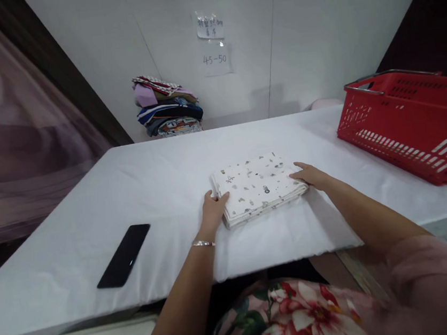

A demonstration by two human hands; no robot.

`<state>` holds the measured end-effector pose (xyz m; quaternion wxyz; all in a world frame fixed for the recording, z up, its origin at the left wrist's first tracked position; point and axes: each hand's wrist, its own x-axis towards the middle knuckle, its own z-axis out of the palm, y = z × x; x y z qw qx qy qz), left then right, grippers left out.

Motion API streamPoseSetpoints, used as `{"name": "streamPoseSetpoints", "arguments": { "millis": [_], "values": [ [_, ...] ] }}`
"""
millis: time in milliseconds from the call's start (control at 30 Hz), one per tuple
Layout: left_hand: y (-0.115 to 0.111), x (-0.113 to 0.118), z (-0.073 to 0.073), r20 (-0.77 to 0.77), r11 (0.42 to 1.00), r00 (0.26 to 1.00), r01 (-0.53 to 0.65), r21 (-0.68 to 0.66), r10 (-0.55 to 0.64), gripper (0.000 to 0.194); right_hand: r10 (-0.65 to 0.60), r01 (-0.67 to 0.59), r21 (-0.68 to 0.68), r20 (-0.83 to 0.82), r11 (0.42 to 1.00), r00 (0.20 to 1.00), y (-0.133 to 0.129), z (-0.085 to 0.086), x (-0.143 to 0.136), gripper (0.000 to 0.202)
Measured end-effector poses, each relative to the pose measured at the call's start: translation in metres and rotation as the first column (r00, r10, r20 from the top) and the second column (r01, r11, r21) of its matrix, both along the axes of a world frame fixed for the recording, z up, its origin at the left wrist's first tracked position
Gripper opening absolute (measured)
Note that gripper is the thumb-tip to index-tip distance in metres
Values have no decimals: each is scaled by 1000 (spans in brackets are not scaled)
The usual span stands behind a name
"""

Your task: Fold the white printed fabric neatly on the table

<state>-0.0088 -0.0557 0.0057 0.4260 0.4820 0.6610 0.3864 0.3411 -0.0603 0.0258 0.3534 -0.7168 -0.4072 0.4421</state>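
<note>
A folded white cloth [255,182] with small printed motifs lies flat in several layers on the white-covered table. At its left edge is my left hand [212,212], thumb on top of the cloth and the other fingers along the side. My right hand [311,175] holds the right edge, with the thumb over the top and the index finger stretched out past the far corner. The undersides of both grips are hidden. A silver bracelet [203,243] circles my left wrist.
A black phone [124,255] lies on the table [160,180] to the left. The red plastic basket [408,125] stands at the right. Behind the table's far edge rises a stack of folded fabrics [168,106]. Paper signs [216,59] hang on the wall.
</note>
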Motion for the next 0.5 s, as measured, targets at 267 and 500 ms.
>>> {"name": "streamPoseSetpoints", "arguments": {
  "millis": [267, 500],
  "values": [
    [45, -4, 7, 49, 995, 994, -92, -30, 94, 84, -25, 23, -35, -51, 999, 998, 36, 4, 0, 88],
    [54, 2, 5, 11, 993, 993, -119, -19, 119, 86, -29, 29, -2, -82, 1000, 996, 79, -3, -11, 87]
  ]
}}
